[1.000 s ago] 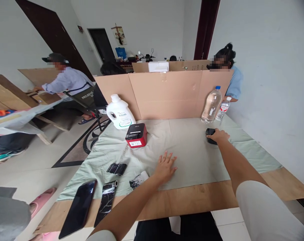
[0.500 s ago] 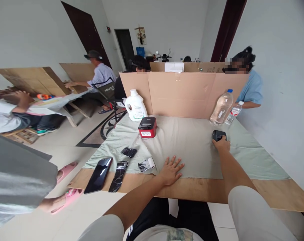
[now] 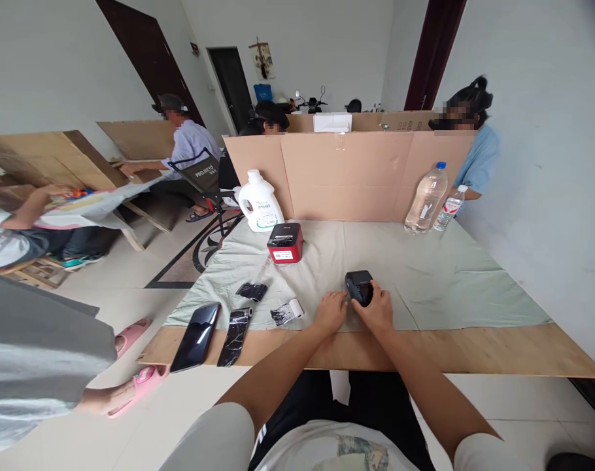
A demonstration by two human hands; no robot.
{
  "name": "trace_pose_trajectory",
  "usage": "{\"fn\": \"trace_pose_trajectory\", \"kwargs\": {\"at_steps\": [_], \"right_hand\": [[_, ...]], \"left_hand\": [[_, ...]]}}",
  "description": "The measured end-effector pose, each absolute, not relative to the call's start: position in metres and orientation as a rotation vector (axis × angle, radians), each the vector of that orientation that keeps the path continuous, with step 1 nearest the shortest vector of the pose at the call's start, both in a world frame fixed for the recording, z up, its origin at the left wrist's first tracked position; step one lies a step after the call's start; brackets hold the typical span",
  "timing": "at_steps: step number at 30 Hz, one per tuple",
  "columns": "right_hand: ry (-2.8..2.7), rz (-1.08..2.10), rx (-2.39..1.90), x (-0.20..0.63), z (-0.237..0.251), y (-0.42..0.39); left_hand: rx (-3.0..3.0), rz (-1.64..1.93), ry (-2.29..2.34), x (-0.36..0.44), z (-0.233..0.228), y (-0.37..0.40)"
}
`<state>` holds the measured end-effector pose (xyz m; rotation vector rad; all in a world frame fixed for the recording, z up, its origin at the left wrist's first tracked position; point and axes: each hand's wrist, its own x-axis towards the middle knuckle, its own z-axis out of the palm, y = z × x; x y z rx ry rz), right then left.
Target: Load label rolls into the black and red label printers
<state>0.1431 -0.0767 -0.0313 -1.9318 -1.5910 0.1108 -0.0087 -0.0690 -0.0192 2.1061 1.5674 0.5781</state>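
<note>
A small black boxy device, like a portable printer (image 3: 358, 284), rests on the cloth in front of me. My right hand (image 3: 378, 309) grips its right side and near edge, hiding part of it. Close by its left side is my left hand (image 3: 331, 311), fingers curled in; whether they hold anything is hidden. To the left lie a white paper roll (image 3: 294, 309) with a dark-marked strip pulled out, and two black paper rolls, one farther back (image 3: 251, 291) and one nearer (image 3: 236, 335). Behind them stands a red and black receipt printer (image 3: 284, 243).
A dark phone (image 3: 196, 337) lies at the table's left front. A white jug (image 3: 261, 201), a large bottle (image 3: 425, 197) and a small water bottle (image 3: 449, 208) stand before a cardboard screen (image 3: 341, 180). Several people sit beyond; another stands at left.
My right hand has brought the black device from the right side to the middle, nearer me. My left hand, spread flat before, has curled its fingers and moved beside the device.
</note>
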Motion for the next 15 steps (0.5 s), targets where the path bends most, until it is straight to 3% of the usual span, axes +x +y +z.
{"fn": "trace_pose_trajectory", "kwargs": {"at_steps": [10, 15], "right_hand": [[-1.659, 0.240, -1.858, 0.126, -0.039, -0.098], [-1.609, 0.421, -1.672, 0.145, -0.034, -0.078]], "left_hand": [[1.808, 0.731, 1.626, -0.010, -0.027, -0.054], [1.436, 0.549, 1.668, -0.006, -0.014, -0.028]]}}
